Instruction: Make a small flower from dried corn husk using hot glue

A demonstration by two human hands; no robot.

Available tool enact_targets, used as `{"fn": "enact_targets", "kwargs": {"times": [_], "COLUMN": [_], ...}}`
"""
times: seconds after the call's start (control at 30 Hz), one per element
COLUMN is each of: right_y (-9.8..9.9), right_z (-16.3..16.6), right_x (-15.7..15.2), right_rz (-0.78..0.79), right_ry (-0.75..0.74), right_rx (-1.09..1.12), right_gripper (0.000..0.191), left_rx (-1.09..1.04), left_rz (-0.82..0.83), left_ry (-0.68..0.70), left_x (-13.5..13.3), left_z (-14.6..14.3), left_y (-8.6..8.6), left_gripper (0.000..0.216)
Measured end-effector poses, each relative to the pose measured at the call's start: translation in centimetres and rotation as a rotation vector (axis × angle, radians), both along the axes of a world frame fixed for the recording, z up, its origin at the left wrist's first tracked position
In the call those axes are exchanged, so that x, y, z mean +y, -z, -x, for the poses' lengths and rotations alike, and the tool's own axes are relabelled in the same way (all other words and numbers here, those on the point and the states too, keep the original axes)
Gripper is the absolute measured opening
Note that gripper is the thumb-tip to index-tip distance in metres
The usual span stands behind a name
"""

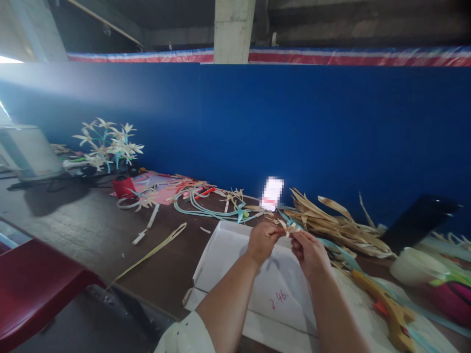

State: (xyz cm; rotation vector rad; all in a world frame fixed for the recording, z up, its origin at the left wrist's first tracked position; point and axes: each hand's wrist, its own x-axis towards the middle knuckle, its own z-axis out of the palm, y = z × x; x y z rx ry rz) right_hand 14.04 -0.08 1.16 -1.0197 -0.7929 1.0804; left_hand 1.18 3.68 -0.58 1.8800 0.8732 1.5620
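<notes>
My white sleeve (186, 336) is right under my eyes, at the bottom of the view. My two arms reach out from there over the big brown table (84, 225).

Behind the table stands a tall blue wall (257, 132). It shuts off the back, so things on the table lie pushed up against it.

A red chair (33, 289) sits at my left, near the table edge.

A flat white box lid (235, 250) lies open under my hands. I think it is there to catch little bits that fall.

A heap of dry leaves (338, 223) lies to the right, near my hands, so they are easy to reach. A white bowl (415, 264) and a yellow glue gun (390, 306) lie on that side too.

Far off on the left stands a bunch of made flowers (108, 142), with a red spool (123, 186) near it and green cords (206, 206) curled on the table.

My left hand (263, 240) and my right hand (309, 250) are close together above the lid. Both pinch a little leaf flower (290, 228) with the fingertips, one hand on each side, so it stays up in the air and does not bend.
</notes>
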Motion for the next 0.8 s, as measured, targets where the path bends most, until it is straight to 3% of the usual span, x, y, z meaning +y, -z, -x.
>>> {"fn": "enact_targets", "kwargs": {"times": [0.23,0.8], "right_y": [-0.03,0.08], "right_z": [-0.03,0.29], "right_x": [-0.18,-0.10], "right_rz": [0.012,0.015], "right_ry": [-0.014,-0.021], "right_rx": [0.007,-0.011], "right_gripper": [0.033,0.030], "left_rx": [0.011,0.041], "left_rz": [-0.051,0.001], "left_ry": [0.006,-0.016], "left_x": [0.20,0.21], "left_z": [0.04,0.04], "left_y": [0.26,0.35], "left_gripper": [0.010,0.010]}}
